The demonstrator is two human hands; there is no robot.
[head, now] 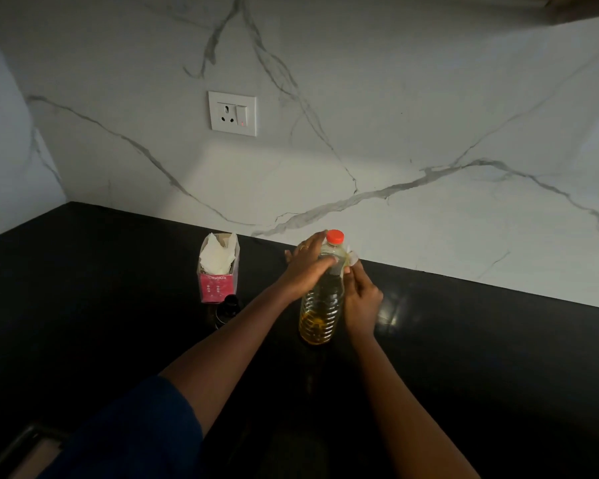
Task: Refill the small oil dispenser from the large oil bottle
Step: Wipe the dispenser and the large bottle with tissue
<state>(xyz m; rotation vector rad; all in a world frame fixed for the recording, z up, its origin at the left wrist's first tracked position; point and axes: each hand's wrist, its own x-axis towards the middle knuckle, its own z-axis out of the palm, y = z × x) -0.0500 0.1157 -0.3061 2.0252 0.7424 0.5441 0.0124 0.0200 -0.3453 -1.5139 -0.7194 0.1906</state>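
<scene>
The large oil bottle (320, 305) stands upright on the black counter (464, 357), clear and ribbed, with a red cap on and a little yellow oil at the bottom. My left hand (306, 267) is wrapped around its upper part. My right hand (360, 302) presses a white tissue (351, 259) against the bottle's right shoulder. The small oil dispenser (227, 311), dark and hard to make out, stands to the left of the bottle in front of the pink box.
A pink tissue box (218, 271) with white tissue sticking out stands near the marble wall, left of the bottle. A white socket and switch plate (232, 113) is on the wall. A dark edge (18, 447) shows at the bottom left.
</scene>
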